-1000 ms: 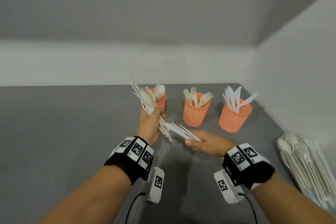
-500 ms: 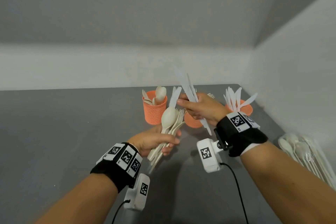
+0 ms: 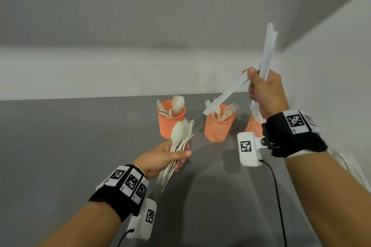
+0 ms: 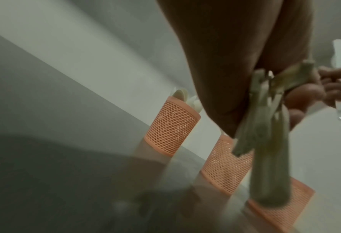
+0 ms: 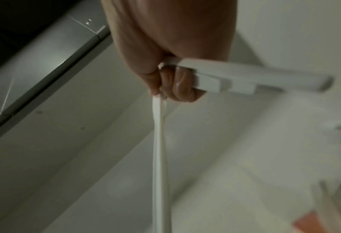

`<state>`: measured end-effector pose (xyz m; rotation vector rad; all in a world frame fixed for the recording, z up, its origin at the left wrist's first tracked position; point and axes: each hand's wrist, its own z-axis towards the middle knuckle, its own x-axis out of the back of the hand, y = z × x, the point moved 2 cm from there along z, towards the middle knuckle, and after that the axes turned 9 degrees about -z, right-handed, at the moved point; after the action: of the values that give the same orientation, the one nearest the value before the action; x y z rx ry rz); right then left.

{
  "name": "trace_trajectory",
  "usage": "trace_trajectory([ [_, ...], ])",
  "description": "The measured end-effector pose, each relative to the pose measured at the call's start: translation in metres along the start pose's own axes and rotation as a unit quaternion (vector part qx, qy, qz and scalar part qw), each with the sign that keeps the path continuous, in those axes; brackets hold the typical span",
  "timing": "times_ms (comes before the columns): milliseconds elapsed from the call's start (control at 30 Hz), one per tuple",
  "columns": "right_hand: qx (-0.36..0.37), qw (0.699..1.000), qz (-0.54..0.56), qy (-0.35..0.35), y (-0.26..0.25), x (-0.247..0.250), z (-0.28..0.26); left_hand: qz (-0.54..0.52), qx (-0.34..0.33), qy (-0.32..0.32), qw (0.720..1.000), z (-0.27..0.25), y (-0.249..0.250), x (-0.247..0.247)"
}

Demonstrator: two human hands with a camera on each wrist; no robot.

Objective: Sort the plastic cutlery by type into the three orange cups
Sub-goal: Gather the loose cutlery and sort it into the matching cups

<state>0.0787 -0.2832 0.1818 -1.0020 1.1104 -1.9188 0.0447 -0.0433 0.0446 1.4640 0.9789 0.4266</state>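
My left hand grips a mixed bundle of cream spoons and forks, fingers curled under the handles and thumb pressed across the front. The bundle is tilted, heads up and away from me, above the grey table, in front of the left cup.

My right hand is raised higher, near the right wall, and is closed around a bunch of white knives. Most of them point steeply upward. One white knife angles down to the left out of the fist, and its end lies over the middle cup in the head view. In the right wrist view my fingers are curled around the white handles.

Three orange mesh cups stand in a row near the back of the table. The left cup holds spoons. The middle cup holds forks. The right cup is mostly hidden behind my right wrist; white handles show above it.

More cutlery lies at the table's right edge, blurred; type cannot be determined.
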Motion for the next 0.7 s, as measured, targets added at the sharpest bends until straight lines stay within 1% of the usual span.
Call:
trace_trajectory([
  [100,0.031,0.991,-0.11,0.068,0.011,0.026,0.008,-0.018,-0.018,0.007,1.0,0.018,0.004,-0.012],
  [200,0.068,0.965,-0.217,0.128,0.024,0.049,0.016,-0.04,-0.028,0.006,0.999,0.037,0.008,-0.031],
  [267,0.081,0.946,-0.267,0.167,0.031,0.059,0.021,-0.051,-0.038,0.014,0.998,0.047,0.01,-0.041],
  [333,0.085,0.928,-0.311,0.185,0.039,0.066,0.024,-0.061,-0.042,0.025,0.997,0.057,0.01,-0.049],
  [367,0.083,0.923,-0.328,0.184,0.045,0.067,0.024,-0.064,-0.039,0.03,0.997,0.061,0.01,-0.053],
  [433,0.061,0.922,-0.348,0.16,0.06,0.066,0.025,-0.076,-0.033,0.036,0.996,0.068,0.009,-0.058],
  [500,0.023,0.926,-0.363,0.102,0.079,0.063,0.026,-0.094,-0.022,0.037,0.995,0.073,0.007,-0.063],
  [533,-0.001,0.923,-0.381,0.054,0.088,0.061,0.027,-0.101,-0.013,0.033,0.994,0.075,0.006,-0.064],
  [600,-0.049,0.905,-0.419,-0.063,0.102,0.058,0.026,-0.116,0.005,0.029,0.993,0.079,0.004,-0.068],
  [633,-0.062,0.899,-0.421,-0.103,0.106,0.058,0.027,-0.132,0.01,0.029,0.991,0.081,0.003,-0.069],
  [667,-0.065,0.904,-0.406,-0.117,0.107,0.059,0.027,-0.151,0.012,0.03,0.988,0.083,0.003,-0.07],
  [700,-0.066,0.92,-0.372,-0.104,0.107,0.062,0.031,-0.167,0.011,0.031,0.985,0.084,0.004,-0.07],
])
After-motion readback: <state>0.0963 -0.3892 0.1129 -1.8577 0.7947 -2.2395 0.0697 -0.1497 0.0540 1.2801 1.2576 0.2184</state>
